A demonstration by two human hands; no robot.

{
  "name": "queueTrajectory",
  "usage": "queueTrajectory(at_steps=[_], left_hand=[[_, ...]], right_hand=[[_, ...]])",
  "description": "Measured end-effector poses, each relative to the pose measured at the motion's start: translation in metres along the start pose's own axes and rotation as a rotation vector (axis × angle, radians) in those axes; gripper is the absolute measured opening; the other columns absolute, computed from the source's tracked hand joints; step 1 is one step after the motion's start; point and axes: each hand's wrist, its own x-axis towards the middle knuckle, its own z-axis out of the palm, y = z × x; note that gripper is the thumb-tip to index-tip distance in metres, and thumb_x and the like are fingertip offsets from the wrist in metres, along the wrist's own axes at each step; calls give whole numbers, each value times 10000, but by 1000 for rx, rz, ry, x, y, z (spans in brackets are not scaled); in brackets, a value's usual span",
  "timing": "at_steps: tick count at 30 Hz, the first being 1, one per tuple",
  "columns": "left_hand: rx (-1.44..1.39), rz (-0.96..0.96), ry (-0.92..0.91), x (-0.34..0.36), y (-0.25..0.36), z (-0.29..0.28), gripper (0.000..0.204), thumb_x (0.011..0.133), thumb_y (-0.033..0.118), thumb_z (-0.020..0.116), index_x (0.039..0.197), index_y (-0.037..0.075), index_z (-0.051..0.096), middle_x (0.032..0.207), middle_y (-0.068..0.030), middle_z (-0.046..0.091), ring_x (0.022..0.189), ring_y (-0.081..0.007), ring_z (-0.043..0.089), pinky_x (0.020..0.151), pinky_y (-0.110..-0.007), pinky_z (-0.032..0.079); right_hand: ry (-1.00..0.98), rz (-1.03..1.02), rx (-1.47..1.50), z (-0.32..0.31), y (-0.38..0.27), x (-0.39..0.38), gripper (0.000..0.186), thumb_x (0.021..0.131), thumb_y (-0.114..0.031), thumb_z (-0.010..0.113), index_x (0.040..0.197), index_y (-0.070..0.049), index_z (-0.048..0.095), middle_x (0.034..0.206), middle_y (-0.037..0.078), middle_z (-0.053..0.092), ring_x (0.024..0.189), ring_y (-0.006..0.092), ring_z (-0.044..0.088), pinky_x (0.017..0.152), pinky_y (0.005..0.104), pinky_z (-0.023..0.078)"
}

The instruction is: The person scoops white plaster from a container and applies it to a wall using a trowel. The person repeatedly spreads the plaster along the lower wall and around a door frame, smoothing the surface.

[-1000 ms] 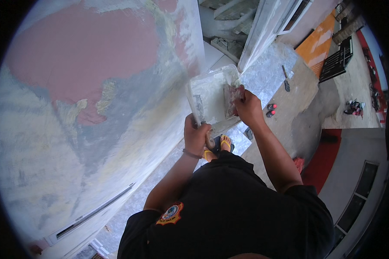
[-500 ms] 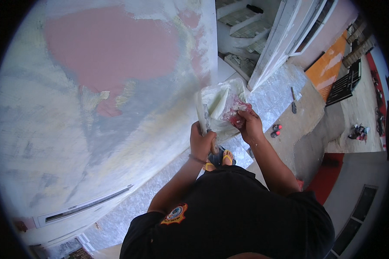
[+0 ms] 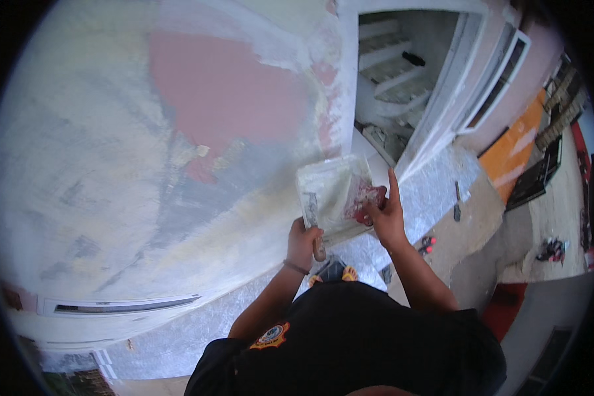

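In front of my body is a shallow, whitish, putty-smeared tray (image 3: 331, 173), tilted. My left hand (image 3: 301, 241) is closed at its near left side, round the wooden handle of a putty knife (image 3: 317, 247). The knife's smeared metal part lies along the tray's left side. I cannot tell whether these fingers also grip the tray. My right hand (image 3: 388, 219) pinches a red spreader (image 3: 369, 200) caked with pale putty, over the tray's right side. Its index finger points up and away. The wall (image 3: 224, 92) beside me carries pink, grey and cream patches.
Beyond the tray a doorway opens onto steps (image 3: 402, 82), with a window frame (image 3: 498, 82) to its right. A dark-handled tool (image 3: 457, 204) and a pair of shoes (image 3: 427, 245) lie on the floor at right. A low wall vent (image 3: 119, 305) sits at lower left.
The view has shifted, so the wall and doorway appear lower and farther right. My right index finger has straightened, and the tray's inside shows more openly. Both hands keep their hold.
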Motion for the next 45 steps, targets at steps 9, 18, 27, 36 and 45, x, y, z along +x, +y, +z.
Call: queueTrajectory(at_steps=[9,18,27,36,45], left_hand=[[36,75,23,-30,35,12,421,781,90,656,1150,-70,534,895,-86,610,782,-151,579,685,-293,473],[-196,51,-62,-48,56,16,373,792,45,622,1143,-51,537,963,-102,628,845,-168,605,733,-297,482],[-127,63,-87,-53,81,19,412,780,60,590,1169,-64,541,1019,-112,627,884,-186,609,791,-313,495],[-200,16,-167,-48,108,21,375,785,108,603,1151,43,554,902,-6,547,769,-109,516,665,-255,433],[-236,10,-205,-45,142,30,473,789,113,610,1245,12,538,1044,-48,595,892,-143,562,756,-265,486]], right_hand=[[-529,-471,-813,-31,-65,15,493,775,25,591,1268,5,585,1115,204,648,972,258,658,839,353,522],[-258,-1039,-1406,-20,-98,14,409,686,-120,721,1094,-134,715,930,107,594,904,274,604,733,404,497],[-441,-1445,-1178,-21,-104,32,252,656,-144,667,904,-111,698,1103,65,625,1071,274,581,874,408,451],[-318,-1518,-972,-27,-152,42,354,586,4,705,931,-72,687,970,57,663,933,264,624,786,405,486],[-291,-1274,-634,-10,-238,93,185,808,40,713,979,-2,658,946,115,684,887,268,650,772,364,505]])
